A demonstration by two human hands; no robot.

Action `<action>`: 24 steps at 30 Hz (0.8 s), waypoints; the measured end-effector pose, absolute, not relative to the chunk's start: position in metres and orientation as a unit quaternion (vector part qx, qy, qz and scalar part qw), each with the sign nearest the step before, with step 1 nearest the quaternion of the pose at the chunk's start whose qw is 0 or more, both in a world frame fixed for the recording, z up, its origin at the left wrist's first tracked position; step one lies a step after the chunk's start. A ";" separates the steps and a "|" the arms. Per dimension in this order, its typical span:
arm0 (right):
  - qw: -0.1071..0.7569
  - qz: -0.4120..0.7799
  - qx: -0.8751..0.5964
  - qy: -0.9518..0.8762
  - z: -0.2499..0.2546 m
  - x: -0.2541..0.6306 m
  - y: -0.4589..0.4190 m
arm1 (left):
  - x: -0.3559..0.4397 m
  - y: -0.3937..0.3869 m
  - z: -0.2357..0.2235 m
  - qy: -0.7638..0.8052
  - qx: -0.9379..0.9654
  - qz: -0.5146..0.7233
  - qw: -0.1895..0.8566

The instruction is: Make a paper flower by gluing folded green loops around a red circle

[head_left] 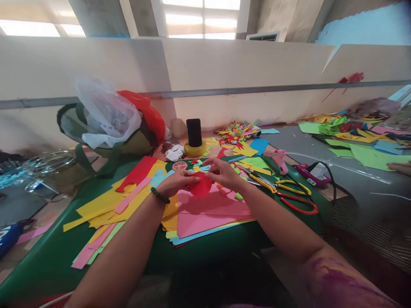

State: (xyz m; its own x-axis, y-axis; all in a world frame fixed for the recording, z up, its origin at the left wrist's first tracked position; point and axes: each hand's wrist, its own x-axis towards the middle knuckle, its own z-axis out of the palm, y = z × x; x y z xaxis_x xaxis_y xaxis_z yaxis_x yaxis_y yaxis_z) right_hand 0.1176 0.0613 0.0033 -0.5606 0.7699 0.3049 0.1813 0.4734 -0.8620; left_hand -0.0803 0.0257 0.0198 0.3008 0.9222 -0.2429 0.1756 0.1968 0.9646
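My left hand (176, 182) and my right hand (222, 172) meet over a green table (48, 261). Both pinch the edges of a round red paper piece (201, 185), the left at its left rim, the right at its upper right. A dark bead bracelet (159, 196) sits on my left wrist. Under the red piece lies a stack of pink paper sheets (208, 211) with blue and yellow sheets below it.
Yellow, red and pink paper strips (109, 203) lie left. Red-handled (297, 206) and yellow-handled scissors (276, 185), a pink glue gun (280, 159), a phone in a yellow stand (194, 134), a tape roll (180, 165), bags (105, 119), a folded paper star (236, 132). Another person's hand (400, 167) far right.
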 end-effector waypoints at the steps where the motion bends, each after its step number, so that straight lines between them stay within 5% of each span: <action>1: 0.331 0.407 -0.306 -0.794 0.005 0.119 0.060 | -0.081 0.026 0.019 0.507 0.560 0.298 0.583; 5: 0.189 0.370 -0.329 -0.848 0.010 0.124 0.054 | -0.078 0.028 0.011 0.539 0.640 0.220 0.501; 10: 0.090 0.205 -0.363 -0.904 0.015 0.121 0.049 | -0.070 0.023 0.017 0.609 0.746 0.204 0.177; 14: 0.050 0.077 -0.389 -0.917 0.027 0.121 0.037 | -0.058 0.000 0.040 0.605 0.789 0.079 0.067; 24: 0.335 -0.004 -0.443 -0.831 0.040 0.251 -0.049 | -0.037 -0.049 0.008 0.475 0.879 0.026 -0.016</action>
State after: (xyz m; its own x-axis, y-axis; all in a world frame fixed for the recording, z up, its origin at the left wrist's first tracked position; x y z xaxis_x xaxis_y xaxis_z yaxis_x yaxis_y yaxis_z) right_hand 0.2511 -0.0489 0.0399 -0.3826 0.7349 0.5599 0.7398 0.6067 -0.2909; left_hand -0.0366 -0.0486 0.0077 0.5469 0.8350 0.0604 0.8367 -0.5477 -0.0032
